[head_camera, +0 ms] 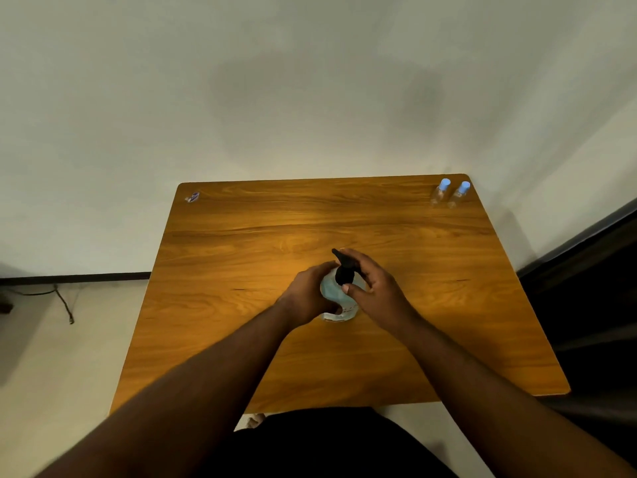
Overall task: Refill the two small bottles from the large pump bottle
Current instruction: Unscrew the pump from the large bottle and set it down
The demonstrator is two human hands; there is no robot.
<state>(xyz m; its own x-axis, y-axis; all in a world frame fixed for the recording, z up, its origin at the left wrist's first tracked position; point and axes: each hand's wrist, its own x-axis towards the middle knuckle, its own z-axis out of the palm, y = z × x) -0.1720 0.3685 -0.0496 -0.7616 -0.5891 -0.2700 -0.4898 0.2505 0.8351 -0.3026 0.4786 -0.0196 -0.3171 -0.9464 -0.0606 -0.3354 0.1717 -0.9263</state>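
Between the two hands, mid-surface, the large pump bottle [337, 298] stands upright: the left hand [308, 294] wraps its body, and the right hand [370, 284] curls round the black pump head [343, 270]. The two small bottles [451, 193], capped, stand well beyond the right hand at the surface's [241, 236] far corner. A hard twist or press on the pump could tip the bottle or squirt liquid onto the wood, since no small bottle sits under the spout.

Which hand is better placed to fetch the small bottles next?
Probably the right hand: the two small bottles stand at the table's far right corner, on its side. The left hand grips the pump bottle's body and can steady it.
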